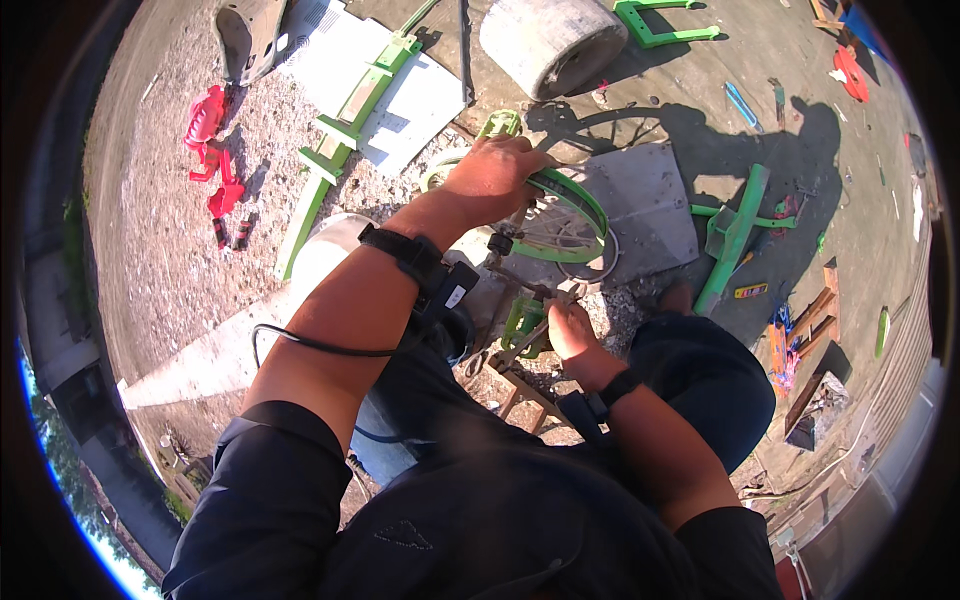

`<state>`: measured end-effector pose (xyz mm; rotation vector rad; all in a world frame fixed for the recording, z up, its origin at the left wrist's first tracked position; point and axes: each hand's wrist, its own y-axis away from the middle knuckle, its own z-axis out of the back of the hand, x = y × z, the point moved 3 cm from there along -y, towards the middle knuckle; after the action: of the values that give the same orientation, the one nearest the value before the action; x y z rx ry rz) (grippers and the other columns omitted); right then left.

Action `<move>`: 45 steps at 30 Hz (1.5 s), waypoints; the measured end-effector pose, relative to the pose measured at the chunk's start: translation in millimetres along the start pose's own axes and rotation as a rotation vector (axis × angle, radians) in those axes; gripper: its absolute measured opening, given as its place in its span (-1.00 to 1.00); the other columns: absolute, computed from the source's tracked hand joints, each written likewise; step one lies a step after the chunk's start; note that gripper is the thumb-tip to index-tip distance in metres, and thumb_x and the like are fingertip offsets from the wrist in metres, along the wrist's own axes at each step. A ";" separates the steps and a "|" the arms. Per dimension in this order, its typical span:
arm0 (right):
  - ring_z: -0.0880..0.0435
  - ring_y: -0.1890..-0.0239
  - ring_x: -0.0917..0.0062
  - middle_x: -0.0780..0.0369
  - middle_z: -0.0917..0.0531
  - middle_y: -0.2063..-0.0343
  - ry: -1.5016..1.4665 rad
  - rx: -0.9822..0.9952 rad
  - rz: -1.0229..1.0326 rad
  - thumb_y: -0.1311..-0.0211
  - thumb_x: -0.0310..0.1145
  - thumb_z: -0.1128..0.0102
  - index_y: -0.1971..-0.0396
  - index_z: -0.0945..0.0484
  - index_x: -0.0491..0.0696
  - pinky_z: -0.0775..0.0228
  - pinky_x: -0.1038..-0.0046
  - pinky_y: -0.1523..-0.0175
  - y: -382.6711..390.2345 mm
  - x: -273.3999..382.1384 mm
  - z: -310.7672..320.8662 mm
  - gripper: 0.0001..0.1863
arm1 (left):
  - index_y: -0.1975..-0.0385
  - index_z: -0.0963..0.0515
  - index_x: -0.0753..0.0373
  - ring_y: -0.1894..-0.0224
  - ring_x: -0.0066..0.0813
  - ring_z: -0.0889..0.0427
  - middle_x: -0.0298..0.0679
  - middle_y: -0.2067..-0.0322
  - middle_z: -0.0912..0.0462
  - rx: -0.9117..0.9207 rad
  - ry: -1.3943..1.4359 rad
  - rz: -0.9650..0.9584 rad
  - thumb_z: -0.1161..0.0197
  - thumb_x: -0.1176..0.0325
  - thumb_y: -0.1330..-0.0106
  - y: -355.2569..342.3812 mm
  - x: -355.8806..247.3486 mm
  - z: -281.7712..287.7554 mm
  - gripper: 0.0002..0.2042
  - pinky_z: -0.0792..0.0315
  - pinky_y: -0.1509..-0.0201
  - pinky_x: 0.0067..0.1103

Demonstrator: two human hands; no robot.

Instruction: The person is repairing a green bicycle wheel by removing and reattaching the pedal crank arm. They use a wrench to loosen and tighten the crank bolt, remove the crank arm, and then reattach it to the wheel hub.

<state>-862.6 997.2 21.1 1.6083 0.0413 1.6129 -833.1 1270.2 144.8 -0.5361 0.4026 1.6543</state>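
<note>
My left hand point(497, 178) is closed over the upper edge of a small spoked wheel with a green rim point(590, 203). A green bracket-like piece point(500, 124) shows just beyond its knuckles. Lower down, my right hand point(570, 328) is curled around a slim metal tool point(527, 343) that looks like a wrench. The tool slants down to the left, across a green metal part point(522, 316) below the wheel. My palm hides part of its grip. Metal rods and a dark round knob point(500, 243) sit between the two hands.
A long green metal frame point(345, 130) lies on white sheets at the far left, near red plastic parts point(207, 118). A concrete cylinder point(552, 45) stands ahead. Another green frame piece point(735, 240) and a blue tool point(742, 106) lie right. A wooden stool point(522, 395) is between my legs.
</note>
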 end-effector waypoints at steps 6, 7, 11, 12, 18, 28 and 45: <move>-0.67 0.36 0.41 0.18 -0.65 0.32 -0.726 0.126 -0.589 -0.33 -0.20 0.16 0.16 -0.56 -0.14 -0.57 0.32 0.22 21.3 45.7 -17.2 -0.63 | 0.11 -0.65 0.06 0.08 -0.17 -0.57 -0.24 0.26 -0.62 0.049 0.020 -0.020 -0.37 0.36 -0.05 -2.2 -7.0 -20.5 -0.66 -0.42 -0.06 -0.34; -0.67 0.36 0.39 0.18 -0.65 0.32 -0.758 0.128 -0.611 -0.31 -0.22 0.17 0.16 -0.55 -0.14 -0.57 0.32 0.22 24.3 58.5 -17.7 -0.63 | 0.11 -0.64 0.08 0.08 -0.16 -0.57 -0.22 0.24 -0.62 0.064 0.025 -0.034 -0.36 0.37 -0.09 -4.0 -10.0 -20.4 -0.69 -0.44 -0.05 -0.34; -0.69 0.15 0.25 0.06 -0.62 0.20 -0.783 0.208 -0.670 -0.34 -0.33 0.22 0.03 -0.48 -0.17 -0.60 0.17 0.03 27.4 90.2 -13.2 -0.64 | 0.11 -0.64 0.07 0.04 -0.16 -0.56 -0.24 0.21 -0.62 0.068 0.029 0.022 -0.34 0.42 -0.11 -4.7 -4.0 -29.3 -0.70 -0.41 -0.11 -0.31; -0.69 0.16 0.26 0.05 -0.62 0.20 -0.766 0.227 -0.663 -0.34 -0.33 0.23 0.04 -0.48 -0.17 -0.60 0.18 0.03 28.2 94.5 -13.1 -0.64 | 0.11 -0.64 0.07 0.01 -0.16 -0.55 -0.24 0.19 -0.62 0.068 0.018 0.052 -0.34 0.42 -0.10 -4.3 -0.5 -31.7 -0.69 -0.39 -0.14 -0.30; -0.70 0.32 0.24 0.06 -0.64 0.31 -0.872 0.247 -0.601 -0.35 -0.29 0.23 0.11 -0.48 -0.21 -0.59 0.19 0.23 17.3 88.5 -31.4 -0.64 | -0.03 -0.58 0.04 -0.20 -0.16 -0.44 -0.21 -0.05 -0.53 -0.012 -0.038 0.141 -0.35 0.42 -0.10 -3.9 1.0 -30.5 -0.58 -0.30 -0.30 -0.30; -0.48 0.32 0.48 0.17 -0.55 0.36 -0.683 0.193 -0.556 -0.30 -0.26 0.10 0.29 -0.52 -0.19 -0.29 0.37 0.12 14.0 82.3 -38.6 -0.70 | -0.26 -0.23 0.41 -0.20 0.06 -0.44 0.18 -0.18 -0.34 0.115 0.032 0.945 -0.37 0.11 -0.16 56.6 24.1 -41.0 -0.25 -0.39 -0.24 -0.29; -0.68 0.22 0.10 -0.09 -0.67 0.31 -0.558 0.219 -0.456 -0.26 -0.09 0.10 0.28 -0.58 -0.33 -0.42 0.19 0.09 -29.4 10.8 -64.3 -0.48 | -0.16 -0.33 0.40 0.08 -0.02 -0.66 0.16 0.13 -0.63 0.371 0.240 1.132 -0.28 -0.04 -0.24 130.7 -3.3 -60.6 -0.32 -0.52 0.02 -0.31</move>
<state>-899.5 1055.4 2.1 1.9928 0.2772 0.8057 -954.8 1214.5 91.2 -0.2022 1.3345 2.4934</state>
